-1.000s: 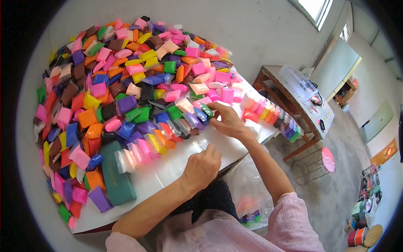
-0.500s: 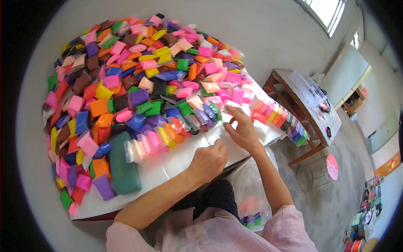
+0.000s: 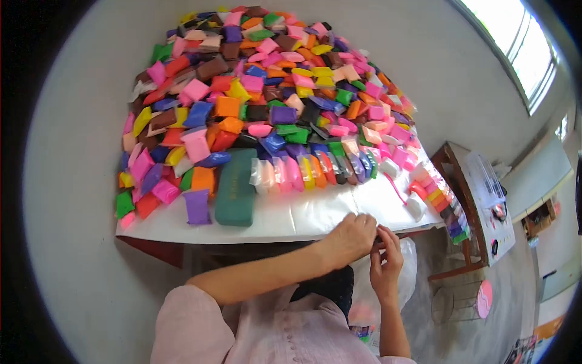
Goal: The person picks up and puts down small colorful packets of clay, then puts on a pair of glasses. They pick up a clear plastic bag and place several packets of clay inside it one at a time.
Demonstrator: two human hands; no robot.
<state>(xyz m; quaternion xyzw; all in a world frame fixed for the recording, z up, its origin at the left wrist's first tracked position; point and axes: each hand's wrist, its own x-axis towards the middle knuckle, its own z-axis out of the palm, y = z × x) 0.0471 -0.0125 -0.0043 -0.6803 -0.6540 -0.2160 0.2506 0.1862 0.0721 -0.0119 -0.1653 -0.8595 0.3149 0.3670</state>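
Note:
My left hand (image 3: 351, 238) is closed, knuckles up, just off the front edge of the white-topped table (image 3: 285, 215). Against its fingertips, my right hand (image 3: 387, 262) curls its fingers and thumb together. Something small and dark shows between the two hands, too hidden to name. Beyond them lies a neat row of small wrapped packets (image 3: 307, 171) in many colours, overlapping on edge. A dark green oblong case (image 3: 236, 197) stands at the row's left end. Behind is a large heap of coloured packets (image 3: 267, 85).
A thin pink strip (image 3: 395, 189) and a white lump (image 3: 416, 207) lie at the table's right. Another row of coloured packets (image 3: 445, 203) hangs at that corner. A clear plastic bag (image 3: 400, 273) is below, near a side table (image 3: 479, 200) and a pink-topped stool (image 3: 484, 299).
Both hands have drawn back from the tabletop towards my body and come together past its front edge. My right hand's spread fingers have closed. The view has turned, shifting the table.

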